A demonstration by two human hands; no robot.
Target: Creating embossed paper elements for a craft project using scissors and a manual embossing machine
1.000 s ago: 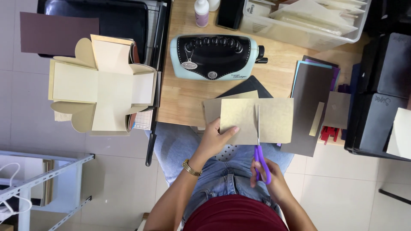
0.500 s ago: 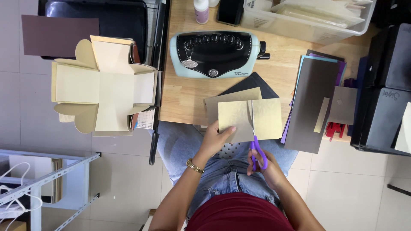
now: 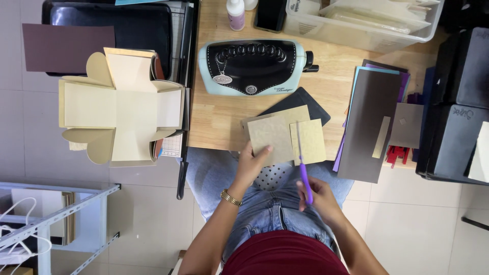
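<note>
My left hand [image 3: 250, 164] pinches the lower edge of a tan card sheet [image 3: 272, 138] held over my lap at the table's front edge. My right hand [image 3: 317, 197] grips purple-handled scissors [image 3: 304, 170], blades pointing up into the card. The blades stand in a cut between the tan sheet's left part and a yellower strip [image 3: 308, 141] on the right, which looks nearly split off. A gold bracelet sits on my left wrist.
A pale blue and black die-cutting machine [image 3: 253, 66] stands on the wooden table [image 3: 214, 117]. An unfolded cream box template [image 3: 119, 104] lies at left over a black tray. Dark card sheets [image 3: 368, 125] and black boxes [image 3: 456, 102] lie at right, a clear bin [image 3: 356, 23] behind.
The scissors have travelled up through the card, lengthening the cut. The right strip has parted from the left piece. Both hands and the card shifted slightly.
</note>
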